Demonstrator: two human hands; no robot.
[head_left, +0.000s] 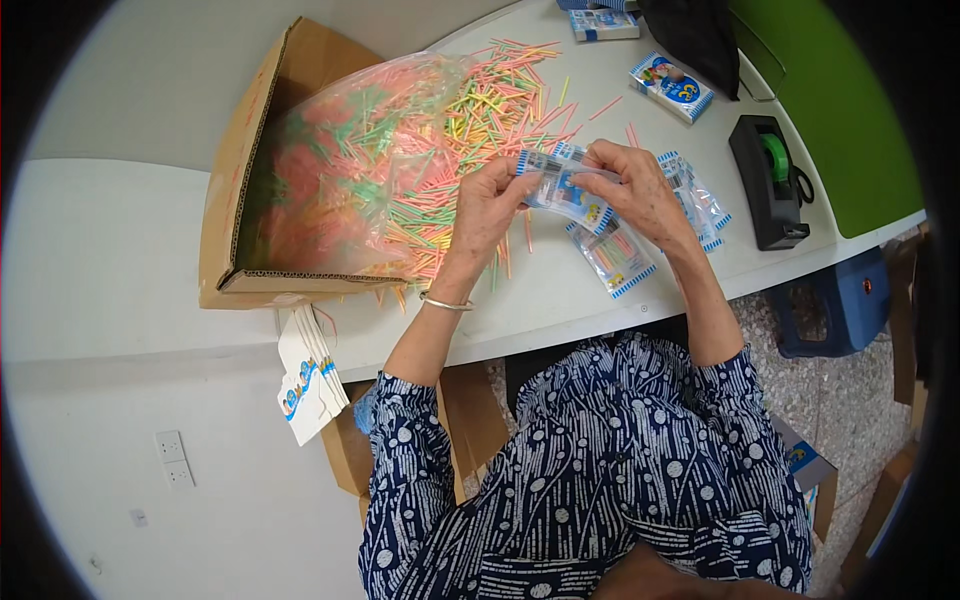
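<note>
Above the white table, both hands hold a small clear plastic packet (568,198) with blue-striped ends. My left hand (487,212) pinches its left end between thumb and fingers. The other end is gripped by my right hand (640,195), thumb on top. Whether the packet has anything inside I cannot make out. Just below it lies another clear packet (612,258) with thin pastel sticks inside. Further packets (705,215) lie beside my right wrist. Left of my hands spreads a loose heap of thin pink, yellow and green sticks (430,205).
A cardboard box (228,225) on its side holds a clear bag of sticks (345,150). Rightward stands a black tape dispenser (768,190) with green tape. Blue-and-white packs (672,88) and a black bag (695,35) are at the back. Printed white cards (308,375) hang at the table's edge.
</note>
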